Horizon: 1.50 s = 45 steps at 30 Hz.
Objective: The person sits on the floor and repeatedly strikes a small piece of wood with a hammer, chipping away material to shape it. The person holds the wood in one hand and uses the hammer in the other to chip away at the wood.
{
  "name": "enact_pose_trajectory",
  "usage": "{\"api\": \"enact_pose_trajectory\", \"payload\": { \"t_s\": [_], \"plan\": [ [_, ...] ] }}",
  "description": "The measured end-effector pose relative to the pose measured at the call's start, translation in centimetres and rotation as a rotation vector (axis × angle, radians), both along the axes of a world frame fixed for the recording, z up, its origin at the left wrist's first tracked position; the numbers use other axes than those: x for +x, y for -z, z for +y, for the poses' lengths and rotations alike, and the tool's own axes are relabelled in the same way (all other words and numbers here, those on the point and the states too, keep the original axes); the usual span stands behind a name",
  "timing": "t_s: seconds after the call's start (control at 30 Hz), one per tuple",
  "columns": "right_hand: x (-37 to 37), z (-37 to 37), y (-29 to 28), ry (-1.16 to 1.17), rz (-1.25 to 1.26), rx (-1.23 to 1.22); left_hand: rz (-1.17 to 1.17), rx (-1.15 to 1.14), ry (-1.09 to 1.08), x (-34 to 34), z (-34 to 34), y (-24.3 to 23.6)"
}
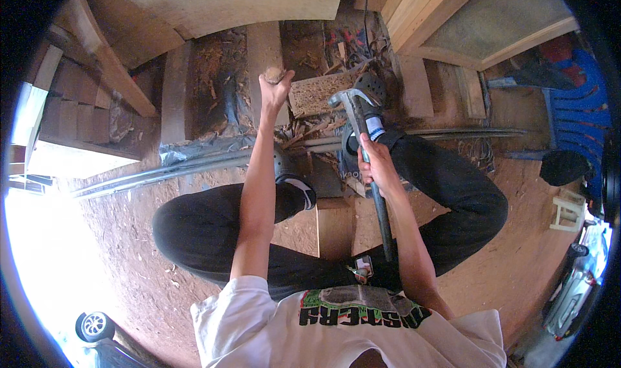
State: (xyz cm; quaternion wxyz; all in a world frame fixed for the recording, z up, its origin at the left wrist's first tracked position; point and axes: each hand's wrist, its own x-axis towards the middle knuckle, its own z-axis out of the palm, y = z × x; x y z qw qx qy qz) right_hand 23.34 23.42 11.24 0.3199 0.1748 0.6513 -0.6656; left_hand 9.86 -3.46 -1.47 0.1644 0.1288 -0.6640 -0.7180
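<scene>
My right hand [378, 169] is wrapped round the shaft of a claw hammer [380, 216]. Its metal head points away from me, near my right shoe [370, 88], and the handle's lower end reaches back toward my lap. Stretched out ahead, my left hand [275, 95] is closed on a small brown piece of wood [274, 75]. Only the rounded top of that piece shows between thumb and fingers; the rest is hidden. Just right of this hand lies a speckled chipboard block [323, 94], with the hammer head at its right end.
Wooden boards [264, 44] lie among shavings and scraps ahead. Long grey pipes [207, 164] run crosswise by my feet. A wooden block [335, 229] stands between my legs. Framed panels [446, 19] rise at the far right, near a blue plastic chair [579, 103] and a pale stool [569, 210].
</scene>
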Motion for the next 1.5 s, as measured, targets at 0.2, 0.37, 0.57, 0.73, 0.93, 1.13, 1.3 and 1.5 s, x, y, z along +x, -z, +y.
{"api": "enact_pose_trajectory", "payload": {
  "t_s": [0.2,0.37,0.57,0.73,0.93,1.13,1.3,1.5],
  "plan": [
    [-0.1,0.1,0.1,0.024,-0.05,-0.007,0.033,-0.016,0.01,0.1,0.2,0.7],
    [-0.2,0.1,0.4,0.021,-0.028,0.004,0.006,0.017,0.006,0.0,0.6,1.0],
    [-0.2,0.1,0.4,0.029,-0.027,0.001,-0.042,0.006,0.099,0.3,0.3,0.6],
    [-0.2,0.2,0.4,0.045,-0.025,-0.004,-0.042,0.036,0.062,0.3,0.6,0.6],
    [-0.3,0.2,0.5,0.037,-0.04,-0.006,-0.09,0.057,0.079,0.4,0.3,1.5],
    [-0.3,0.3,0.5,0.038,-0.044,-0.002,-0.122,0.033,0.049,-0.2,0.3,3.3],
    [-0.3,0.3,0.8,0.038,-0.056,0.009,-0.147,-0.009,0.048,-0.4,-0.1,4.1],
    [-0.4,0.2,1.0,0.036,-0.063,0.024,0.03,-0.025,0.009,0.3,0.9,2.7]
  ]
}}
